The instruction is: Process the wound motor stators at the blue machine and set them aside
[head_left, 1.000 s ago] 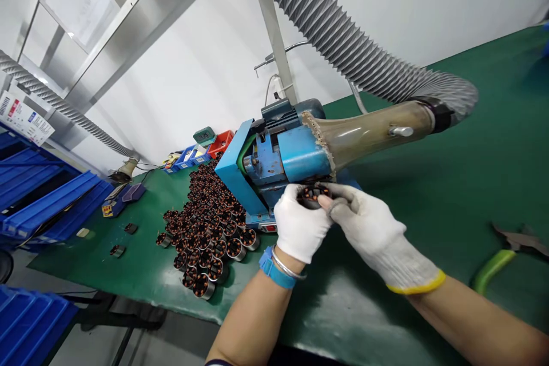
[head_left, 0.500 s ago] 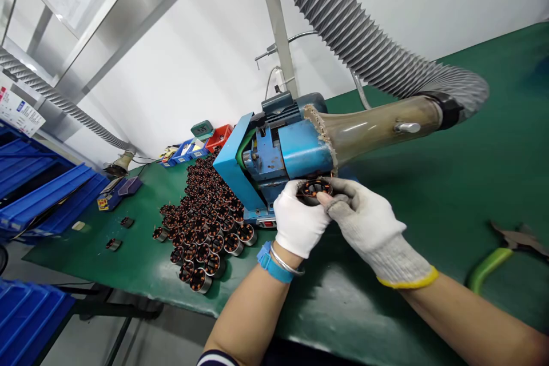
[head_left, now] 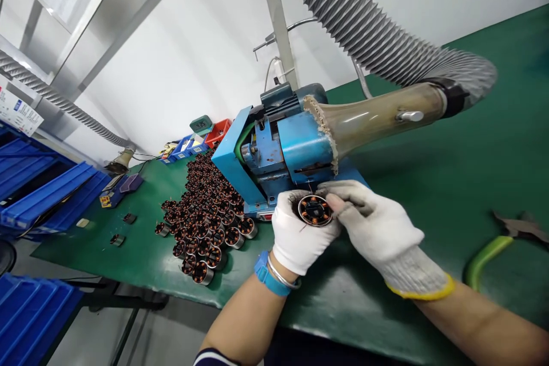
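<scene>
Both of my hands wear white knit gloves. My left hand (head_left: 295, 234) cups a small round motor stator (head_left: 315, 210) with copper windings and a metal ring, its open face turned up toward me. My right hand (head_left: 380, 226) pinches the stator's right edge with thumb and forefinger. The stator sits just below the mouth of a blue bench machine (head_left: 278, 151). A blue band and a metal bangle circle my left wrist.
A heap of several like stators (head_left: 203, 211) lies left of the machine on the green bench (head_left: 472, 171). A ribbed extraction hose (head_left: 369, 28) with a clear funnel (head_left: 377, 120) joins the machine. Green-handled pliers (head_left: 497, 251) lie right. Blue bins (head_left: 43, 194) stand left.
Both hands have drawn the stator down and away from the machine's mouth and tilted it, so its wound face now shows.
</scene>
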The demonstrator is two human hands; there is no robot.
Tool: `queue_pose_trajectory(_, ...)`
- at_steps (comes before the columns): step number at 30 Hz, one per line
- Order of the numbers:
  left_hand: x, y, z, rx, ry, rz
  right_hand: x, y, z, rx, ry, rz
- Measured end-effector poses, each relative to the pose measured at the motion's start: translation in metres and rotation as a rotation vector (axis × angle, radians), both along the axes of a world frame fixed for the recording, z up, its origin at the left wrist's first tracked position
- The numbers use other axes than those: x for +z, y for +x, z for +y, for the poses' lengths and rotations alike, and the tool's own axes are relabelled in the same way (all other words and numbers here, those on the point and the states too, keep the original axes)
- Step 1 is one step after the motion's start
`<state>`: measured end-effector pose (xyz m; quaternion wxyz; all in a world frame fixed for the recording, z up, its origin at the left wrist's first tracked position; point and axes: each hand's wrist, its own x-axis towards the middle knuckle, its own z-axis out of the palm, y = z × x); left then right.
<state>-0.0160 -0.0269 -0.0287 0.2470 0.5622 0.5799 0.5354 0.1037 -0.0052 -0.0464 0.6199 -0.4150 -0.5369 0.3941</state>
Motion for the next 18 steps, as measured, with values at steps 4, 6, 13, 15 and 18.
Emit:
queue_pose_trajectory(4,0.003,0.006,0.003,-0.005,-0.066,0.020,0.002,0.009,0.013,-0.053,-0.217,0.222)
queue_pose_trajectory(6,0.003,0.008,0.003,0.005,-0.052,-0.003,0.004,0.015,0.019,-0.130,-0.279,0.414)
queue_pose_trajectory(13,-0.004,0.001,0.003,-0.237,-0.132,-0.263,0.000,0.005,0.010,0.052,-0.363,0.167)
queue_pose_trajectory(15,-0.005,-0.003,0.008,-0.291,-0.138,-0.312,-0.002,-0.002,0.006,0.144,-0.296,0.152)
queue_pose_trajectory(18,-0.004,-0.007,0.017,-0.272,-0.167,-0.334,-0.001,-0.007,0.006,0.180,-0.272,0.173)
